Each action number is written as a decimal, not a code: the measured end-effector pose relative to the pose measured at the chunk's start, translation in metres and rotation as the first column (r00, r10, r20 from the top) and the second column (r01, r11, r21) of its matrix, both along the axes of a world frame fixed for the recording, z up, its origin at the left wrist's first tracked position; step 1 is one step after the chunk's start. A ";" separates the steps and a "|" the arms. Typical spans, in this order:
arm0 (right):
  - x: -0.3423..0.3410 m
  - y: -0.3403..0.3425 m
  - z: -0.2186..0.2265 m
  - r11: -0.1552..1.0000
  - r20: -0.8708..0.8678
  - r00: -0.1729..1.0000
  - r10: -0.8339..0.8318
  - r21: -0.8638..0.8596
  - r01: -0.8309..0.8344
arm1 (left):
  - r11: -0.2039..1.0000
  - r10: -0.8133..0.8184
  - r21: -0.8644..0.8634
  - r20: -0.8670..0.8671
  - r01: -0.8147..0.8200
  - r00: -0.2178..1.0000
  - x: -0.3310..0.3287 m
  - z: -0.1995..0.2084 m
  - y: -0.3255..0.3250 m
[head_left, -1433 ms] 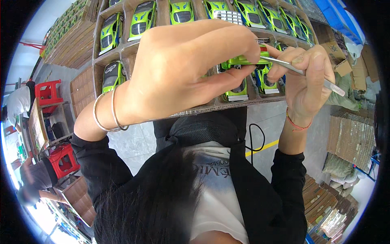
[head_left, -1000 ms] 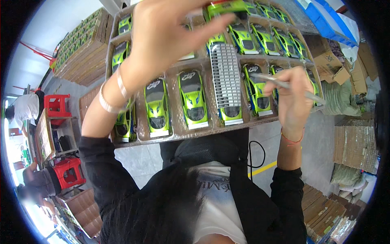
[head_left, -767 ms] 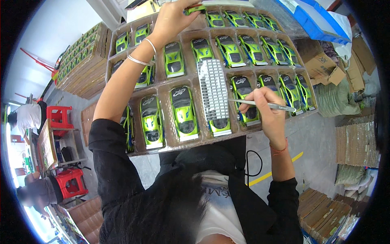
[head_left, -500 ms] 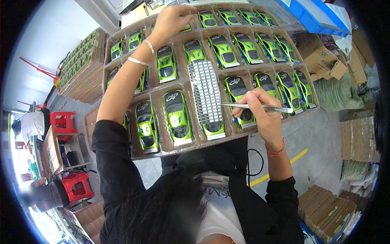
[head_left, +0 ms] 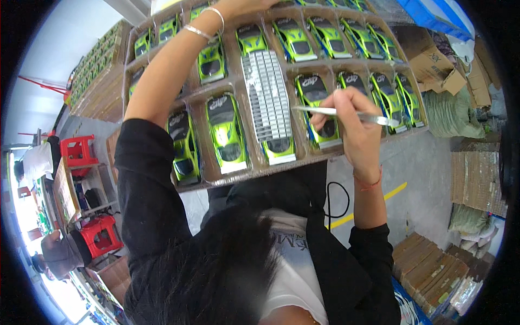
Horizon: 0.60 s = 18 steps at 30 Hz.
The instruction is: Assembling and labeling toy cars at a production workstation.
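Got metal tweezers (head_left: pixel 376 118) pinched in the right hand (head_left: pixel 357 124), right of centre, with the tip just beside a silver-and-black sheet (head_left: pixel 268 97) lying mid-frame over green toy cars (head_left: pixel 225 143) in a clear-lined tray (head_left: pixel 303 158). Over at the top edge with the left hand (head_left: pixel 246 5), mostly cropped, so can't tell if gripping anything. Looks like a reaching step, honestly, with tweezers held ready. For the next move, probably calls for a light, steady pinch near the sheet's edge.
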State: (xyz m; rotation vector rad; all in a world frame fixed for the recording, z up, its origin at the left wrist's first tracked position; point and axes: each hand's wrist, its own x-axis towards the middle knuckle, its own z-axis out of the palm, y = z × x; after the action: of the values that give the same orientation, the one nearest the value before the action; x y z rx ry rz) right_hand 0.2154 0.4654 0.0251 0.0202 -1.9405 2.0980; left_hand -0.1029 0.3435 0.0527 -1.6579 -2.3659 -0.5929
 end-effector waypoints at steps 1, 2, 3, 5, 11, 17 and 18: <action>-0.001 0.001 -0.001 1.000 -0.009 1.000 -0.001 -0.004 0.001 | 0.978 -0.107 0.189 0.080 0.090 0.991 0.005 0.000 -0.004; -0.001 0.002 -0.003 1.000 -0.019 1.000 -0.002 -0.007 0.002 | 0.990 0.042 0.136 -0.135 -0.024 0.990 0.014 -0.004 0.006; -0.002 0.002 -0.002 1.000 -0.022 1.000 -0.006 0.013 0.006 | 0.993 0.041 0.115 -0.136 -0.026 0.990 0.013 -0.005 0.008; -0.002 0.000 -0.003 1.000 -0.018 1.000 0.005 0.028 -0.005 | 0.995 0.043 0.099 -0.132 -0.030 0.990 0.002 -0.013 0.009; 0.008 -0.014 0.004 0.994 0.029 0.994 0.103 -0.043 -0.101 | 0.861 0.118 0.494 0.034 -0.119 0.992 0.033 0.014 -0.026; 0.005 -0.032 0.007 0.993 0.129 0.989 0.077 0.077 -0.088 | 0.710 -0.107 0.697 0.248 -0.100 0.963 0.146 0.069 -0.099; 0.004 -0.031 0.005 0.993 0.146 0.988 0.054 0.098 -0.068 | 0.714 -0.117 0.694 0.257 -0.099 0.959 0.157 0.068 -0.105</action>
State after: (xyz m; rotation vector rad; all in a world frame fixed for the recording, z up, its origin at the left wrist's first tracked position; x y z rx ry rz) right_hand 0.2194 0.4343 0.0297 -0.0526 -2.1559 2.0883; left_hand 0.0545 0.2389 0.1203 -1.2706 -1.8755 -1.5932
